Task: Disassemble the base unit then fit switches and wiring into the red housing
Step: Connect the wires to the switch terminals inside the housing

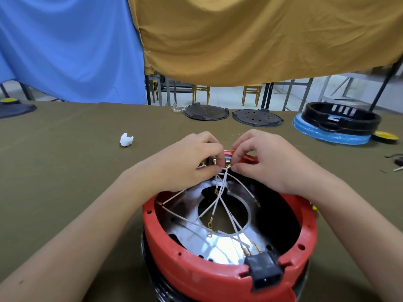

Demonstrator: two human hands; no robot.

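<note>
I count one red housing (196, 277) near me with one black power socket (267, 272) in its rim, two black round plates (206, 111) far across the table, one black ring base (342, 118) far right, and one white crumpled wad (126, 139) left.

Table (65, 171) under olive cloth. On it: red housing (196, 273) (near edge), white crumpled wad (126, 139), two dark round plates (206, 111) (257, 117), black ring (342, 118) on blue disc (327, 134).
</note>
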